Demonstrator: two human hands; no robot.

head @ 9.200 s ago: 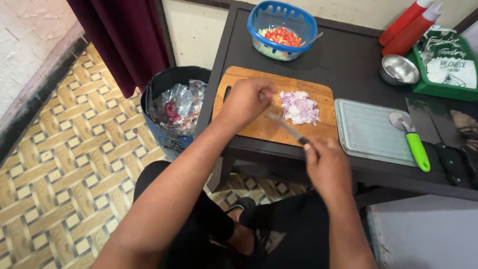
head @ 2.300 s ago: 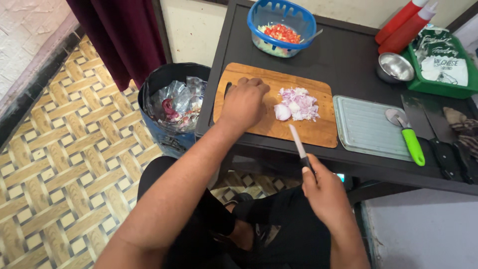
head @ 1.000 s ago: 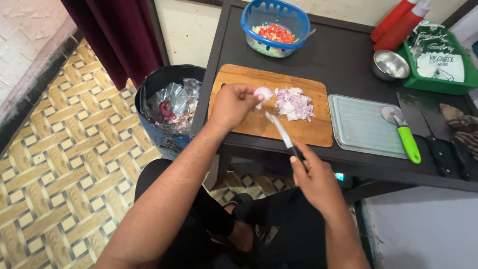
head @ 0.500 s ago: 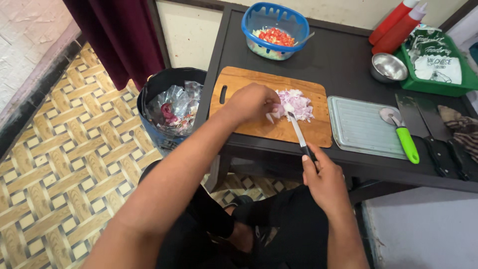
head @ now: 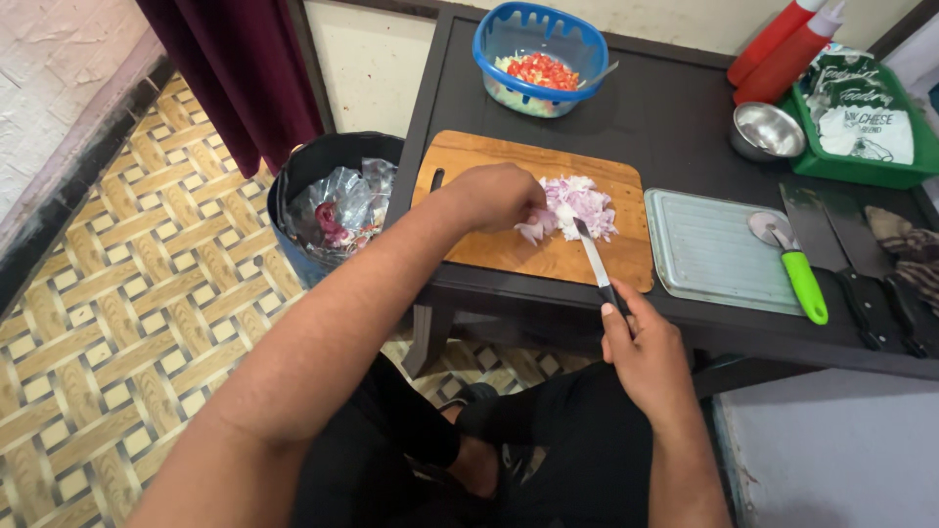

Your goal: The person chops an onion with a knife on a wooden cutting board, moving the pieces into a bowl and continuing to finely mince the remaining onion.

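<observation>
1. Left hand (head: 499, 196): curled, fingertips pressed down on a pale onion piece (head: 533, 231) at the near edge of the chopped onion pile (head: 577, 203), on the wooden cutting board (head: 533, 210) on the dark table (head: 675, 108).
2. Right hand (head: 646, 347): closed around the dark handle of the knife (head: 597, 264), nearer the person than the left hand and off the table's front edge.
3. Knife axis: the long axis runs from the right hand away toward the pile, leaning slightly left; the tip points at the onion just right of the left fingertips, with the blade close beside them.
4. Technique, as a judgement: keep the left fingertips tucked back, knuckles guiding the blade, and rock the tip in short strokes.
5. Beyond the left hand: a blue basket (head: 538, 44) of chopped vegetables.
</observation>
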